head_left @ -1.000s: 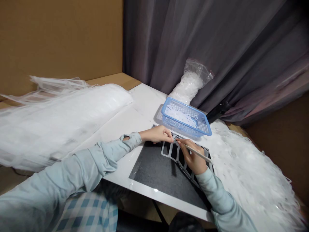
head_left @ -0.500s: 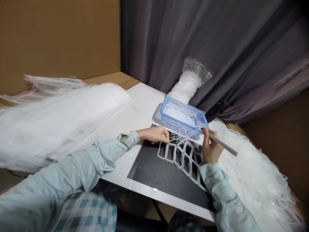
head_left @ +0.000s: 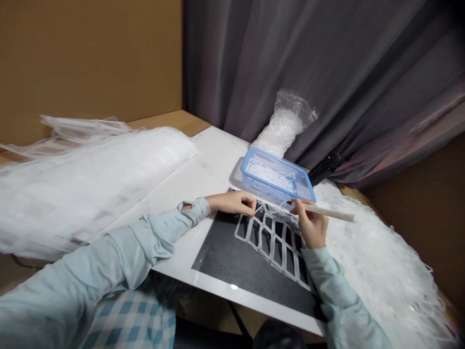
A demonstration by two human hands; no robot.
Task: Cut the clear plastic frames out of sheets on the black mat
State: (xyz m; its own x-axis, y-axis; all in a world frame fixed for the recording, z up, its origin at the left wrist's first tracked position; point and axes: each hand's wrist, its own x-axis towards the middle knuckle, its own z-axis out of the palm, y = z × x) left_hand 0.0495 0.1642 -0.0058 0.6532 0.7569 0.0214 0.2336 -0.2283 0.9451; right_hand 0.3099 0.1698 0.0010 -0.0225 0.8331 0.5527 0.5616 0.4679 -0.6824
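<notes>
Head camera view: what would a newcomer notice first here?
A translucent white plastic lattice sheet lies at centre on a black mat, beside the left hand, while the right hand grips a pale slender stick. Behind sits a blue plastic mesh basket; billowing white plastic strips fill both sides.
</notes>
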